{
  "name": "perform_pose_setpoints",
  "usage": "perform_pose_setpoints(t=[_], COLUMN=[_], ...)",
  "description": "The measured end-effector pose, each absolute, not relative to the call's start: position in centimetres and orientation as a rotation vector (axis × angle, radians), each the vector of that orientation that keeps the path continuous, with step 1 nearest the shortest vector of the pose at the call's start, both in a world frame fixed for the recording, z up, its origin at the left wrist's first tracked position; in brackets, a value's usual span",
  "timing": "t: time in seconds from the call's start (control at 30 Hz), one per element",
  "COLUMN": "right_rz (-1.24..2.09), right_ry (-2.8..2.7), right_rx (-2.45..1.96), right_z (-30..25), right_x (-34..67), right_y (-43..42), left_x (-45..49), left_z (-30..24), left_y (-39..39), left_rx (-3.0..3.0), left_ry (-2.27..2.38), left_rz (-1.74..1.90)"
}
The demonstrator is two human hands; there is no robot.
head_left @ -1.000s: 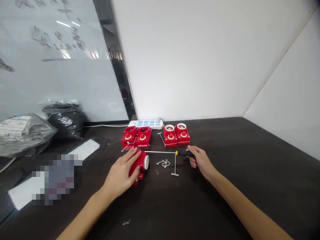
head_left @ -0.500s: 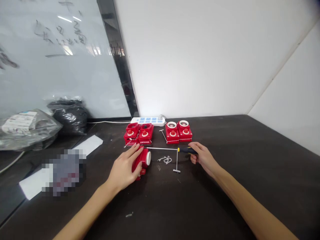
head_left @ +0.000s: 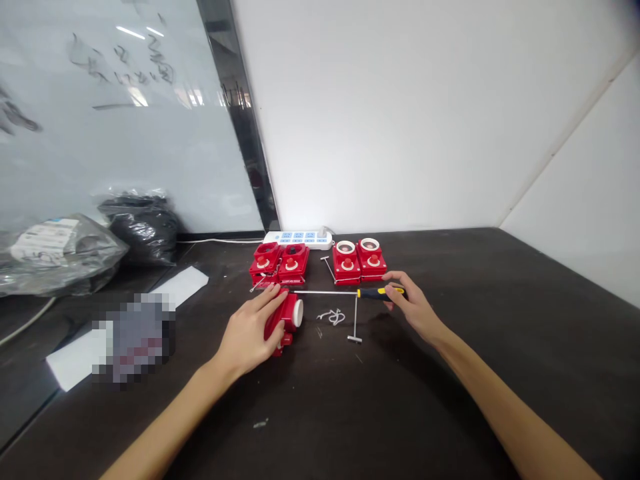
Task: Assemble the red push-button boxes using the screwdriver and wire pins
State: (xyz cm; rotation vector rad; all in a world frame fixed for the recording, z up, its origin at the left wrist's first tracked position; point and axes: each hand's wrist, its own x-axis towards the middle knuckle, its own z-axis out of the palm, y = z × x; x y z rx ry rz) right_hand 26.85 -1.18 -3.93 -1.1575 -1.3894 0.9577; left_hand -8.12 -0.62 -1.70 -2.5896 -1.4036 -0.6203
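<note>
In the head view, my left hand (head_left: 250, 337) curves over a glossy red plastic unit (head_left: 289, 308) with a round white rim (head_left: 299, 313), gripping it against the dark, scuffed tabletop (head_left: 320, 420). At three o'clock from that unit, my right hand (head_left: 415, 307) is closed loosely around the black-and-yellow handle of a screwdriver (head_left: 373, 293), whose slim, shiny shaft reaches my left fingertips, though I cannot tell what its tip meets. Between my hands lie a limp white cord (head_left: 338, 316) and a smooth metal T-bar (head_left: 355, 339), with boxy red pairs at twelve (head_left: 293, 268) and two o'clock (head_left: 348, 268).
</note>
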Motion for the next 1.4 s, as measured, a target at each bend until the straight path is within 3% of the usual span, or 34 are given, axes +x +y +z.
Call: perform_pose_setpoints(t=[0.13,0.47,1.4], right_rz=[0.965,1.416,1.326], right_ry=[-1.314,-0.784,-0.889], right_rx=[-1.11,-1.171,-1.173], right_z=[-4.1,-3.9,-4.6], right_x=[26.3,25.2,25.2], right_y=[-1.3,-1.3,-1.2], left_x=[-8.0,-8.0,-7.9], left_z=[-1.7,-1.7,-1.8], left_y=[-0.7,-0.7,-0.7], left_rx=[-2.585,-2.612,-2.61], left_ry=[-1.433,-1.419,-1.436], left_rz=[-0.621,-0.607,-0.598])
